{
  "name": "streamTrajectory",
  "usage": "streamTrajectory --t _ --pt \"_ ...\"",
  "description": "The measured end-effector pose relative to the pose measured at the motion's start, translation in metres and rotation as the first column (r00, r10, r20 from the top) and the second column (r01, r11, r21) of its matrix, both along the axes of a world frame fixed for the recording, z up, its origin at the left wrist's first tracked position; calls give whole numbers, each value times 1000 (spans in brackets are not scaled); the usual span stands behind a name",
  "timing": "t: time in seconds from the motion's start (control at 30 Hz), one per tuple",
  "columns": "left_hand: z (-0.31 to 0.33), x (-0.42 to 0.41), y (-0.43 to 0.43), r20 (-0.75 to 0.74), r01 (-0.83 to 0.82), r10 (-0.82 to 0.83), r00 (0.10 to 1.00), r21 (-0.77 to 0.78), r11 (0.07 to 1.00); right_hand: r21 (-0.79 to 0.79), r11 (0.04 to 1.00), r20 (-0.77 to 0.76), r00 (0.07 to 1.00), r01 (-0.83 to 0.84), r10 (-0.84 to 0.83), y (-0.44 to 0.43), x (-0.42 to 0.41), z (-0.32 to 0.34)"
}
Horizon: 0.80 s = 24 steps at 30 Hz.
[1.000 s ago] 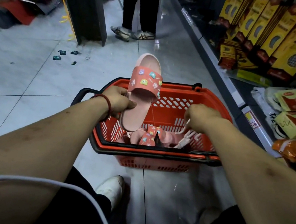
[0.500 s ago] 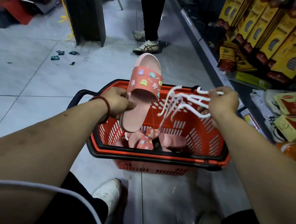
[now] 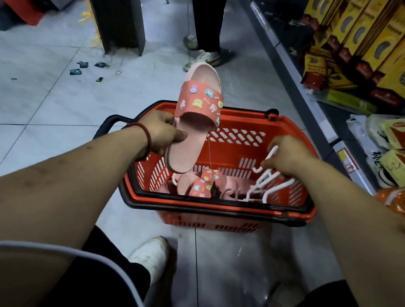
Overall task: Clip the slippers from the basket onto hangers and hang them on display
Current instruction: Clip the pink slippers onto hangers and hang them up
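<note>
My left hand (image 3: 163, 133) grips a pink slipper (image 3: 196, 115) by its heel side and holds it upright over the red basket (image 3: 217, 205), toe pointing away. The slipper's strap carries small cartoon charms. A thin thread runs from it down to a second pink slipper (image 3: 203, 183) lying in the basket. My right hand (image 3: 286, 154) holds a bunch of white plastic hangers (image 3: 269, 183) that dangle into the basket's right half.
The basket stands on a grey tiled floor between my feet (image 3: 152, 253). A low shelf of yellow packaged goods (image 3: 385, 49) runs along the right. Another person's legs (image 3: 206, 22) stand just beyond the basket. A dark pillar (image 3: 114, 0) rises at the back left.
My right hand lifted the white hangers up above the basket's far rim, then brought them back down into the basket. The left hand and its slipper stayed nearly still.
</note>
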<state>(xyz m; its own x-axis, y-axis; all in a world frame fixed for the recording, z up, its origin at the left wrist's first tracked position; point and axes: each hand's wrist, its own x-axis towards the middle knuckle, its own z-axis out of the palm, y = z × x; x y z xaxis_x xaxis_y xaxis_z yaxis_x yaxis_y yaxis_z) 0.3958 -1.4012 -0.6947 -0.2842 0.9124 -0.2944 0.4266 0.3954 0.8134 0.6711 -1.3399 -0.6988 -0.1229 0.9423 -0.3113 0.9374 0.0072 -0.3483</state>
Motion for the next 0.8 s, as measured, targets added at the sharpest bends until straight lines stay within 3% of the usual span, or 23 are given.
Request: streamTrajectory --t 0.23,0.3,0.37,0.43,0.5,0.6,0.67,0.73,0.8 --pt "-2 -2 1 -31 -6 5 1000 -20 1000 43 996 78 995 -73 70 -1 1 9" --pt "-2 -2 1 -27 -13 13 1000 -18 1000 102 994 7 999 -37 37 2 1 10" --pt "-1 -2 1 -2 -18 18 1000 -15 1000 148 980 -221 971 131 -96 7 1 9" --pt "-1 -1 2 39 -25 26 999 -16 1000 103 938 -514 825 331 -234 8 0 10" --pt "-1 0 3 97 -46 48 994 -21 999 -19 898 -716 621 440 -319 5 -4 12" --pt "0 2 5 232 -104 106 967 -19 994 -268 843 -860 279 466 -428 0 -13 18" --pt "0 3 5 316 -135 135 939 -23 991 -418 822 -864 111 386 -492 -2 -18 21" --pt "0 2 4 358 -142 144 923 -32 989 -494 822 -853 23 283 -521 -2 -22 24" --pt "1 0 3 375 -136 140 917 -39 990 -509 833 -852 9 215 -523 -4 -25 28"
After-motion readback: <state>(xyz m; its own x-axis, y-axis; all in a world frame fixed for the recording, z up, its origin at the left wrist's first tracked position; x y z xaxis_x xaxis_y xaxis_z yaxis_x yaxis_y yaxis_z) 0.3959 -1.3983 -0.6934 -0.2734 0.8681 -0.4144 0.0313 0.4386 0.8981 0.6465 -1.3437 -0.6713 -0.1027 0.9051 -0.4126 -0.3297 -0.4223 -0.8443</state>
